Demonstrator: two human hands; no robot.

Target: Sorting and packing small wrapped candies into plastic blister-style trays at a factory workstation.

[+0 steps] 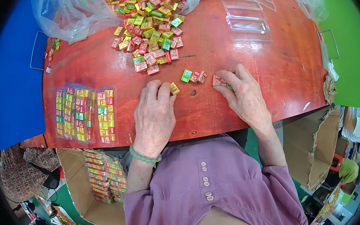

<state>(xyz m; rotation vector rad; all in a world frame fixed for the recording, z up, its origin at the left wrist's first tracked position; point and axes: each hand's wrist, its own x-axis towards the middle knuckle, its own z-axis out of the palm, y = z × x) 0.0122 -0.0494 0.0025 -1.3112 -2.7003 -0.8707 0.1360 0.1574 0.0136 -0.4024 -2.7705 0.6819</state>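
Small bright boxes, like little candy packs, lie on the red table [213, 115]. My left hand [154, 110] rests palm down at the table's near middle, its fingers bent and pressed together. A small yellow box [174, 89] is at its index fingertip; the thumb is mostly hidden. Farther right, my right hand [247, 94] pinches a small red box [216, 80] between thumb and forefinger, with a bit of green showing under the fingers. Between the hands sit a green box [186, 75] and a few red boxes [196, 77] in a short row.
A heap of boxes [152, 30] spills from a clear plastic bag [65, 10] at the far left. Filled clear trays [105, 115] lie at the left, and empty clear trays [248, 22] at the far right. Cardboard cartons [72, 167] stand below the near edge.
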